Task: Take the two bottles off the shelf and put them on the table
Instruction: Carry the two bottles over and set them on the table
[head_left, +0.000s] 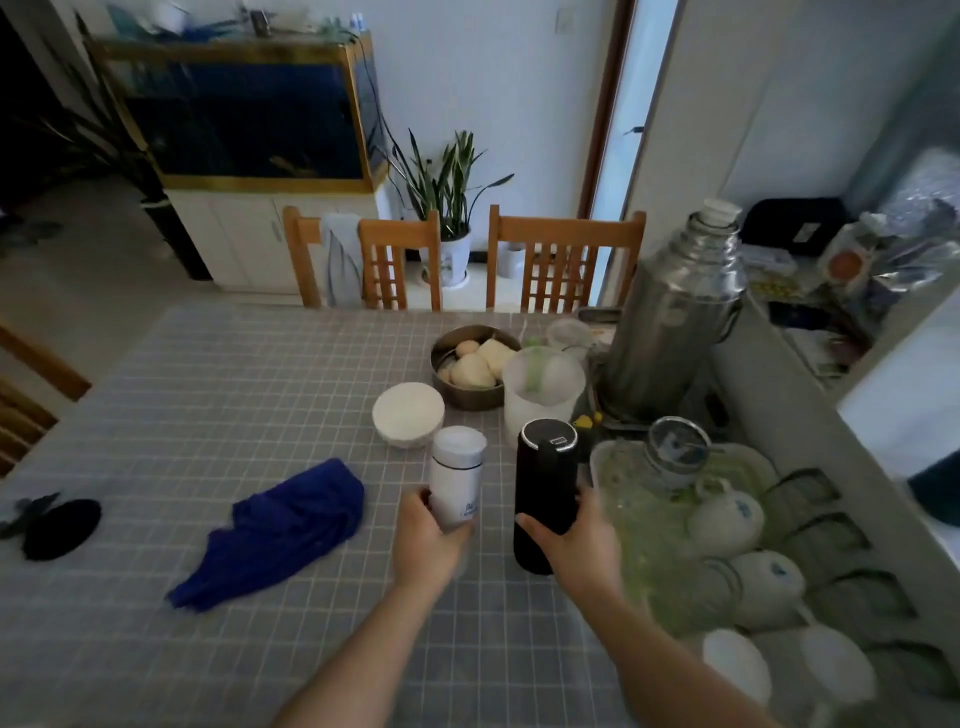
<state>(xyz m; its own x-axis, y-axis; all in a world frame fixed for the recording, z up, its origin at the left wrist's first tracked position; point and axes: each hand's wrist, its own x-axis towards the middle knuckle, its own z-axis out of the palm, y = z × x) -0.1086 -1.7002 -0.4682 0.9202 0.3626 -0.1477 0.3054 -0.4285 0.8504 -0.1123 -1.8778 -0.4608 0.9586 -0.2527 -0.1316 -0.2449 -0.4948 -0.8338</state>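
Note:
My left hand grips a white bottle around its lower half, upright over the grey checked table. My right hand holds a taller black bottle by its lower body, also upright, just right of the white one. Both bottles sit close to or on the tabletop; whether their bases touch it I cannot tell. The shelf runs along the right side of the table.
A white bowl, a metal pot of food and a frosted jug stand just behind the bottles. A steel thermos and a green tray of cups are at the right. A blue cloth lies left.

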